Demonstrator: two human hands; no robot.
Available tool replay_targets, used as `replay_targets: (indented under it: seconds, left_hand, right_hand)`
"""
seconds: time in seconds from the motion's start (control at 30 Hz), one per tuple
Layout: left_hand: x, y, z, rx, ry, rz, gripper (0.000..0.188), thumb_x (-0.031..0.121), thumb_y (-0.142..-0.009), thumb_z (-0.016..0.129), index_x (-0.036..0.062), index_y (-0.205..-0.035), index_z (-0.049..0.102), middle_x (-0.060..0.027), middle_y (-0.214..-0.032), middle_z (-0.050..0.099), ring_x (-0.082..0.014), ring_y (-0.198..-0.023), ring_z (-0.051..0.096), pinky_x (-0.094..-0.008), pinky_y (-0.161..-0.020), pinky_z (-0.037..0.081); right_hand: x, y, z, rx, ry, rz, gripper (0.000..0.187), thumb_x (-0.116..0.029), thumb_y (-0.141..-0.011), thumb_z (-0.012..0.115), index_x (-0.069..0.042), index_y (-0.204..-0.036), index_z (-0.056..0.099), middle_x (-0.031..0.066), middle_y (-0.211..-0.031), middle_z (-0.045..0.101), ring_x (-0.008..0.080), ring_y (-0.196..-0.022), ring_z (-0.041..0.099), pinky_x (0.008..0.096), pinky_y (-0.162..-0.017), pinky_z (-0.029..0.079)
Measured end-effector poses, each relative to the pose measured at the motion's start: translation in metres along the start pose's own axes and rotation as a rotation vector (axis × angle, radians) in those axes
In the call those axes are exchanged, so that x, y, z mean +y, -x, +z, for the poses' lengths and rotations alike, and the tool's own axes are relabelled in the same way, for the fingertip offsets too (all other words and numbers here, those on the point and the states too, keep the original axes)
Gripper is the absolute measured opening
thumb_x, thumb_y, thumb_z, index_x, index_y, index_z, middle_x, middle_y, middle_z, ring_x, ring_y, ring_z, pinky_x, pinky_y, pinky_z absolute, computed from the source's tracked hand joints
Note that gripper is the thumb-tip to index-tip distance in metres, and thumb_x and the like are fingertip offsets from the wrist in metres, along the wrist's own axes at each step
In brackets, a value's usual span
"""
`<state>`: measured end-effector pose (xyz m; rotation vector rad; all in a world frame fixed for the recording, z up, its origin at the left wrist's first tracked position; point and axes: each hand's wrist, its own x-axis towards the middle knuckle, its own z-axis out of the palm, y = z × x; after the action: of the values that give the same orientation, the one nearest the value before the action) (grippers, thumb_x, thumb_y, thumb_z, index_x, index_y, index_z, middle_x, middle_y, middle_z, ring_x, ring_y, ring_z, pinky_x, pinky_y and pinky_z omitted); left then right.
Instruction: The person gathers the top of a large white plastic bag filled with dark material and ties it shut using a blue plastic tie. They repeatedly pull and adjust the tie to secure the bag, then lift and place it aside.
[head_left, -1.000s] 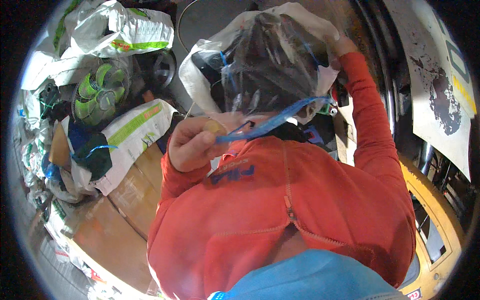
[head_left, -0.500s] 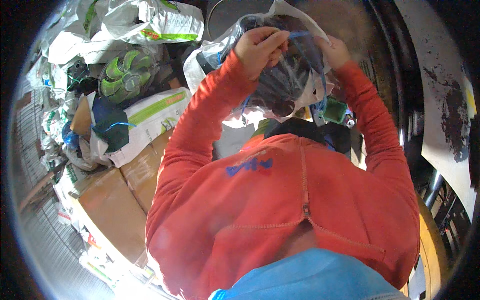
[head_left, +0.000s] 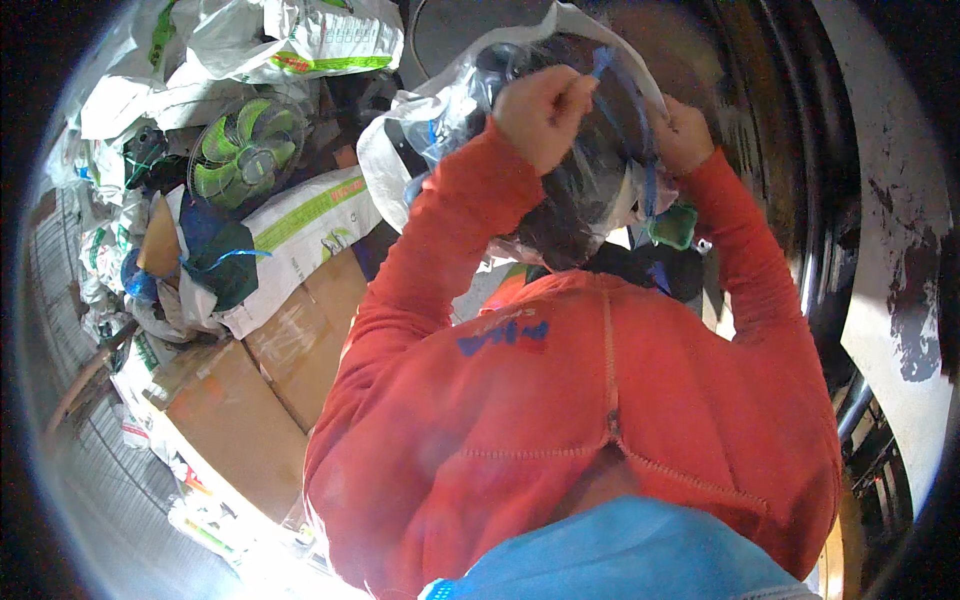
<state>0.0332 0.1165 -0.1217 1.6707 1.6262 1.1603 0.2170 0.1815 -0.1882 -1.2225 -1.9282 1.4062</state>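
In front of me stands a white sack (head_left: 378,160) with its mouth open. Dark items wrapped in clear plastic (head_left: 570,205) fill it; what they are I cannot tell. My left hand (head_left: 543,118) is closed over the mouth, pinching a blue plastic tie strip (head_left: 603,63) whose frayed end sticks up past the fingertips. At the right side of the rim, my right hand (head_left: 684,138) is closed on the sack's edge. More blue strip hangs down inside that edge, beside my right fingers.
A green-bladed fan (head_left: 247,152) lies among white printed sacks (head_left: 325,45) on the left. Nearer are brown cardboard boxes (head_left: 235,410) and a dark green piece with a blue tie (head_left: 228,270). A small green container (head_left: 672,226) sits below my right hand.
My left hand has shifted slightly right and down. The blue strip, stretched toward my right hand before, now points upward from my left fingers. My right hand stays at the sack's edge.
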Motion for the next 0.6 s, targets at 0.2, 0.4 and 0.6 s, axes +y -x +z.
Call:
replay_targets:
  seconds: [0.2, 0.4, 0.6]
  left_hand:
    - [-0.021, -0.004, 0.029, -0.028, -0.323, -0.078, 0.025, 0.022, -0.083, 0.046, 0.0036, -0.067, 0.048, -0.0154, -0.060, 0.051, -0.0342, -0.059, 0.052, -0.0396, -0.052, 0.041]
    - [-0.030, -0.002, 0.033, -0.013, -0.348, 0.036, 0.023, 0.019, -0.084, 0.045, 0.0034, -0.067, 0.046, -0.0159, -0.062, 0.050, -0.0348, -0.060, 0.051, -0.0411, -0.053, 0.041]
    - [-0.028, -0.014, 0.028, -0.057, -0.215, 0.108, 0.024, 0.020, -0.084, 0.045, 0.0029, -0.067, 0.046, -0.0180, -0.067, 0.053, -0.0367, -0.062, 0.052, -0.0444, -0.054, 0.041]
  right_hand:
    - [-0.001, 0.003, -0.002, 0.087, -0.005, 0.019, 0.031, -0.030, -0.081, 0.050, -0.001, -0.088, 0.057, 0.0143, -0.063, 0.056, 0.0211, -0.054, 0.053, 0.0329, -0.053, 0.041]
    - [-0.011, -0.002, -0.031, 0.058, 0.423, -0.010, 0.031, -0.031, -0.079, 0.053, 0.000, -0.081, 0.056, 0.0132, -0.062, 0.055, 0.0226, -0.054, 0.053, 0.0341, -0.053, 0.042]
    - [-0.057, -0.032, -0.043, 0.434, 0.472, -0.485, 0.024, -0.027, -0.076, 0.056, -0.005, -0.087, 0.058, 0.0093, -0.080, 0.059, 0.0222, -0.067, 0.056, 0.0304, -0.061, 0.043]
